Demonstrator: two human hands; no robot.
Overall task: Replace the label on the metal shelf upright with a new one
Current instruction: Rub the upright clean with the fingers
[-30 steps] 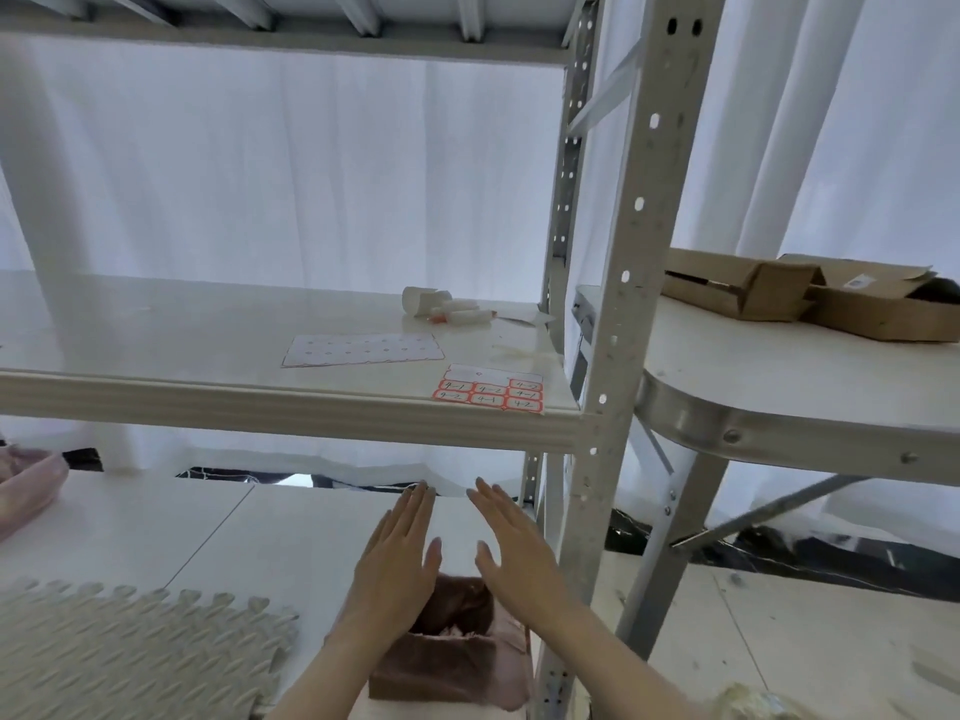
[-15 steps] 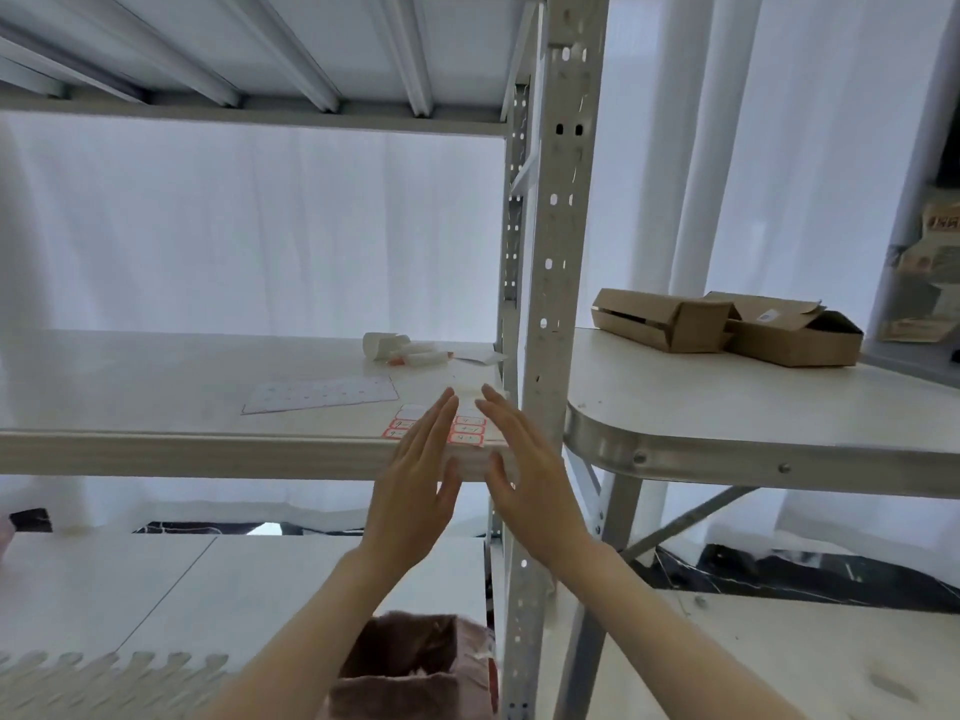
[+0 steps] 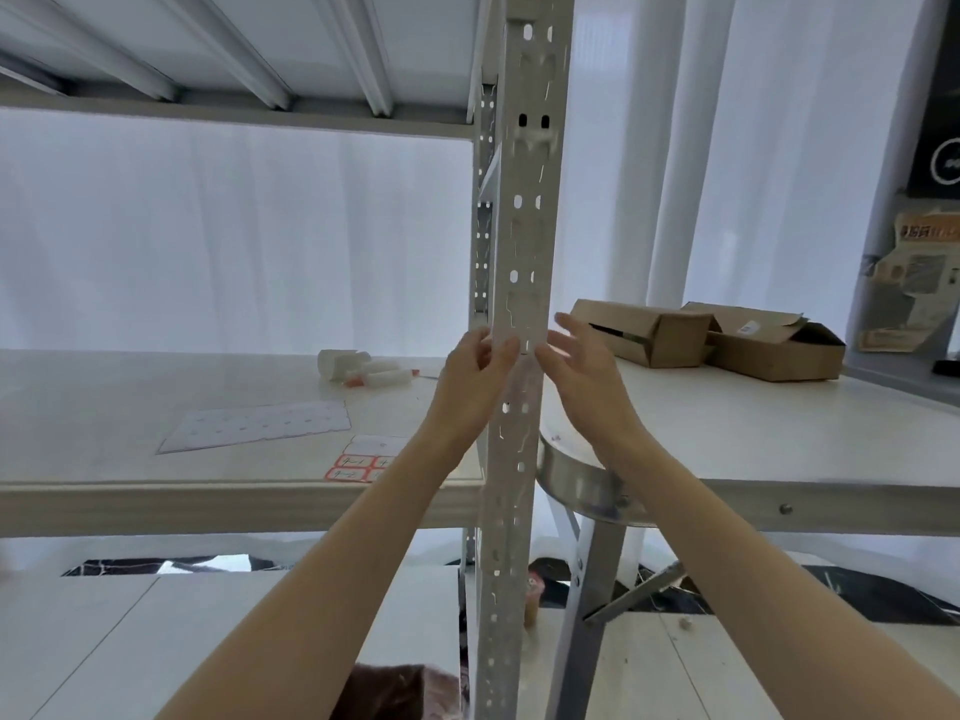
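Hands at the upright (image 3: pixel 511 459); old label indistinct.
The left hand (image 3: pixel 475 376) curls at its left edge, grip unclear; the right hand (image 3: pixel 582 366), fingers relaxed, touches its right edge. Picked carelessly, the old label could tear, leaving residue. The new label sheet (image 3: pixel 358 462) lies left on the shelf (image 3: pixel 208 504).

The shelf (image 3: pixel 130 397) on the left carries a pale dotted sheet (image 3: pixel 254 426). A label sheet (image 3: pixel 363 459) with red-edged labels lies near the shelf's front edge, partly behind an arm, and a few small white containers (image 3: pixel 382 377) lie farther back. The table (image 3: pixel 753 439) just to the right bears two cardboard boxes (image 3: pixel 644 332) side by side.
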